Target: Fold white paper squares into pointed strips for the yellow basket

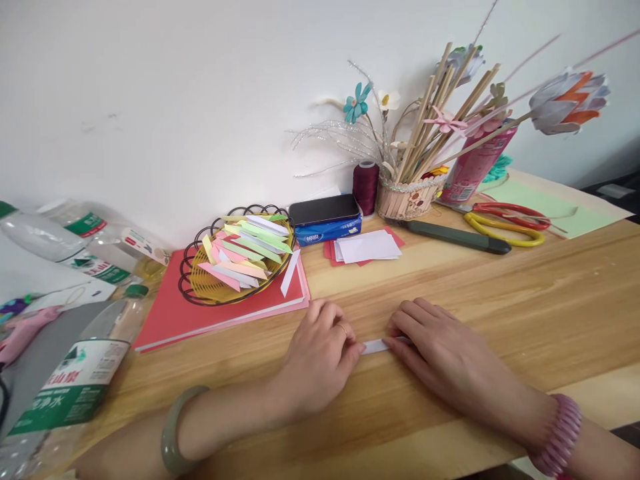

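A narrow folded white paper strip [375, 346] spans the gap between my two hands, low over the wooden table. My left hand [323, 353], with a ring on one finger, pinches the strip's left end between thumb and fingers. At the other end, my right hand [440, 353] has its thumb and curled fingers on the paper, partly hiding it. Beyond my hands lies a small stack of white paper pieces [367, 246] over red ones. To the left, a yellow basket [200, 288] with a dark looped rim holds several folded paper strips in mixed colours.
Red paper sheets [165, 313] lie under the basket. Behind stand a phone [325, 210] on a blue pack, a dark red thread spool [366, 189] and a stick-filled holder [407, 200]. A craft knife [450, 237] and scissors [505, 227] lie right; plastic bottles [75, 387] crowd the left.
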A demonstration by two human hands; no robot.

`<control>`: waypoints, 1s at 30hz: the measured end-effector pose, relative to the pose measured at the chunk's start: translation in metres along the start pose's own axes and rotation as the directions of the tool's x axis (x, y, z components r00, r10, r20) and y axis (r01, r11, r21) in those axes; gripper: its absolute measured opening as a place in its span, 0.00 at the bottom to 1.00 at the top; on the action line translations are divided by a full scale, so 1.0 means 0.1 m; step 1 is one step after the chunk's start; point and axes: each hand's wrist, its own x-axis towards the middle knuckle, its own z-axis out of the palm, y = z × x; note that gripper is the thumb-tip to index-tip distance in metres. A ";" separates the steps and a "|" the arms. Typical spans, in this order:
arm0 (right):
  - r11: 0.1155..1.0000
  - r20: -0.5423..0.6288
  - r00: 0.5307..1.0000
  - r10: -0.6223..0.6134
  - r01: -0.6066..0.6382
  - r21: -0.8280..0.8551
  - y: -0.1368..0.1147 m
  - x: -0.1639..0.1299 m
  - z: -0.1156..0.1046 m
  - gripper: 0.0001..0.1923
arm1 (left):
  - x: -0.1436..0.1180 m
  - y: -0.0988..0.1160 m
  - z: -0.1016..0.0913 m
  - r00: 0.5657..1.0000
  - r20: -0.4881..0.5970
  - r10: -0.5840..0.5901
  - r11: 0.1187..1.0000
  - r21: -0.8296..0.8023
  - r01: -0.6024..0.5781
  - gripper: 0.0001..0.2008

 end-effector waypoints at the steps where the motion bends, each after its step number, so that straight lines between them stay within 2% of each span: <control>1: 1.000 -0.002 1.000 0.006 -0.006 -0.003 0.00 0.01 0.00 0.10 | 0.01 0.00 0.01 1.000 0.008 0.001 1.000 0.028 -0.001 0.05; 6: 0.995 0.040 0.997 0.070 -0.073 0.067 0.03 0.00 0.01 0.07 | 0.03 -0.01 0.02 0.999 0.029 -0.022 0.995 0.099 0.019 0.07; 10: 0.983 0.086 0.991 0.105 -0.116 0.141 0.06 0.00 0.01 0.06 | 0.03 -0.03 0.02 0.998 0.042 -0.054 0.998 0.033 0.052 0.07; 15: 0.958 0.155 0.983 0.099 -0.136 0.251 0.09 0.01 -0.04 0.07 | 0.03 -0.02 0.02 0.998 0.059 -0.012 1.000 -0.018 0.013 0.02; 20: 0.930 0.131 0.986 0.105 -0.144 0.339 0.14 -0.04 -0.09 0.12 | 0.02 -0.03 0.01 0.998 0.062 0.023 0.999 -0.047 -0.020 0.07; 22: 0.952 0.077 0.993 0.087 -0.106 0.286 0.13 -0.09 -0.08 0.12 | 0.01 -0.04 0.02 0.995 0.041 0.090 0.996 -0.005 -0.090 0.10; 25: 0.998 -0.006 1.000 -0.030 0.030 0.058 0.02 -0.18 -0.06 0.11 | 0.01 -0.04 0.08 0.966 -0.033 0.258 0.949 0.195 -0.247 0.11; 27: 0.978 -0.043 0.988 -0.149 0.140 -0.156 -0.08 -0.23 -0.05 0.15 | 0.00 -0.03 0.11 0.920 -0.067 0.387 0.869 0.359 -0.340 0.10; 30: 0.901 -0.055 0.974 -0.219 0.181 -0.395 -0.17 -0.27 -0.05 0.20 | -0.02 -0.01 0.12 0.852 -0.023 0.523 0.732 0.524 -0.435 0.11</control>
